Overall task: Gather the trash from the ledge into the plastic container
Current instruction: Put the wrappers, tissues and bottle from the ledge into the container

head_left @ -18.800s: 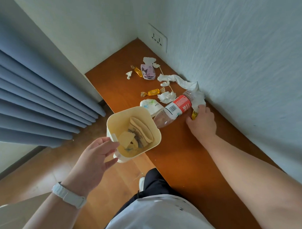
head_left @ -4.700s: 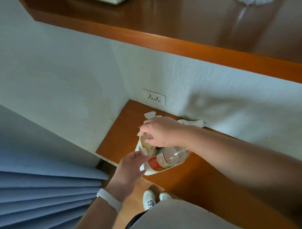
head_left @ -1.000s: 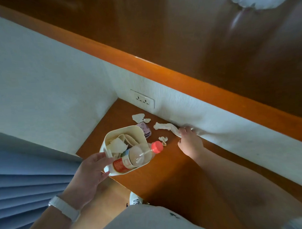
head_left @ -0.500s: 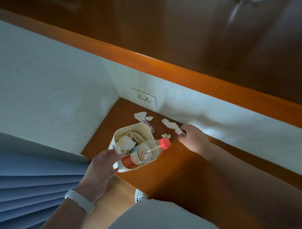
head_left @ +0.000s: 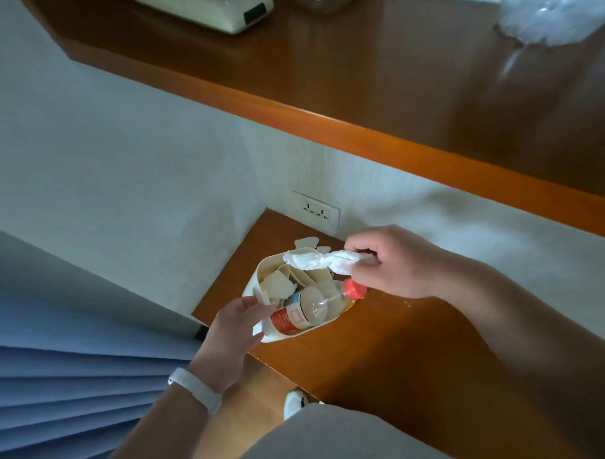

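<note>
Head view: right hand (head_left: pixel 394 260) is pinching a crumpled tissue (head_left: pixel 316 259) by one end, holding it over the container (head_left: pixel 291 333); it looks light, soft, easy to bunch. Left hand (head_left: pixel 236 327) is gripping the container's rim at the ledge (head_left: pixel 384 346) edge. A bottle (head_left: pixel 304 311) and paper are lying inside, nearly filling it

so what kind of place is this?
Likely a hotel room, maybe a bedroom: pleated blue curtain, wall socket above a low wooden ledge, and a cream phone-like unit on the desk above.
</note>
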The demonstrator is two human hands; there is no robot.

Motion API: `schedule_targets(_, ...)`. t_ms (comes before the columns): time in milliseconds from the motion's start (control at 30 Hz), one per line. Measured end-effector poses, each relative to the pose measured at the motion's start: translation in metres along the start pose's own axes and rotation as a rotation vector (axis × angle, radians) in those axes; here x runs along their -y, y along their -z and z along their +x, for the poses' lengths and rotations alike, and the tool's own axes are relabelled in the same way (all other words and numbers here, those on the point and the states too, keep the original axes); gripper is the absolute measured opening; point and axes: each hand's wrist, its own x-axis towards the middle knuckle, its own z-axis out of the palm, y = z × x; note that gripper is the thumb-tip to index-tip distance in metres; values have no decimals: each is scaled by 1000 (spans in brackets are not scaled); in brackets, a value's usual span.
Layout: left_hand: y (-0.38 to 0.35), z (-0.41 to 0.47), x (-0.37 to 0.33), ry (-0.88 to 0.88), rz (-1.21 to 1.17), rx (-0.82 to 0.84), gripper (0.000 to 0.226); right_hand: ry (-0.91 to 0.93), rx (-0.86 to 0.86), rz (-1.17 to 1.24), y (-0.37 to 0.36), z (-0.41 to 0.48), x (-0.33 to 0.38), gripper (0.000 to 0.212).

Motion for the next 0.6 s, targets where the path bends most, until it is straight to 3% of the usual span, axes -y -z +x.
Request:
schedule_targets(267,8,0,-1,-10,-106,51,16,3,164,-238,-24,35,29,26)
schedule_targets(600,14,6,11,42,-145,112,27,60,135,-453,-66,89,41,20)
